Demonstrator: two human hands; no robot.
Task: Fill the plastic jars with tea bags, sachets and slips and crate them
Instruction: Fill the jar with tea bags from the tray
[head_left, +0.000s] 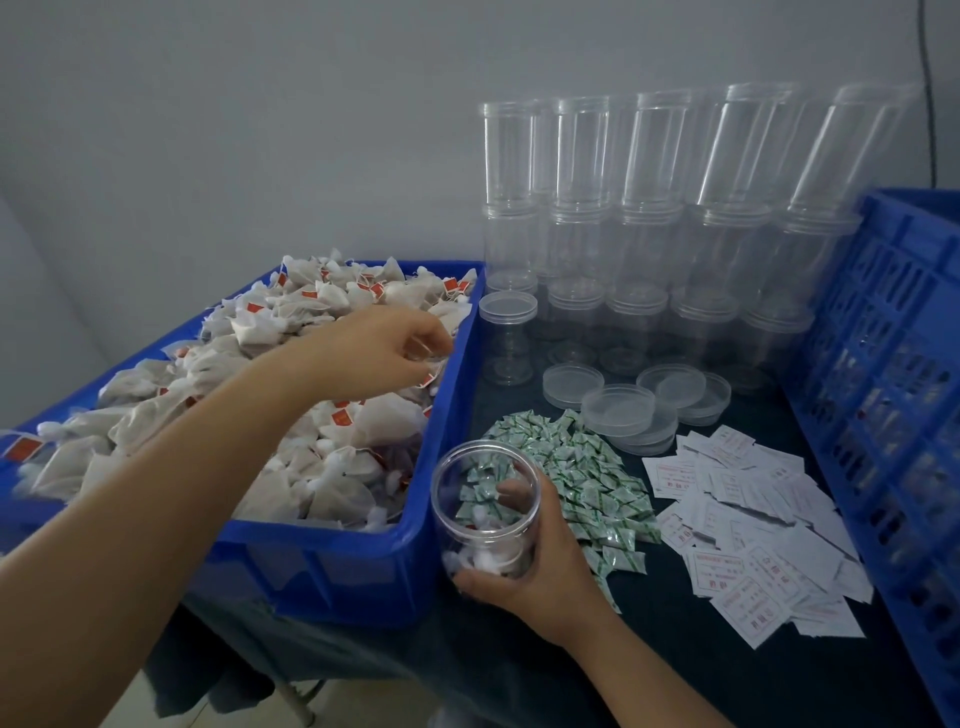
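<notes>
Jar in hand: right hand grips an open plastic jar near its base, tilted toward the bin at the table's front edge; only a few tea bags lie at its bottom, so by my reading it is barely started.
Left hand: left hand reaches into the blue bin, fingers curled down among the tea bags; it seems to pinch one by its tag, though the grip is blurred.
Sachets: green-and-white sachets lie heaped just right of the held jar; none clearly inside it.
Slips: white slips are spread further right, apparently untouched for this jar.
Empty stock: stacked empty jars stand against the wall, loose lids in front.
Crate: blue crate at the right edge; contents too blurred to tell.
Left to do: more bags, then sachet, slip, lid, crating.
</notes>
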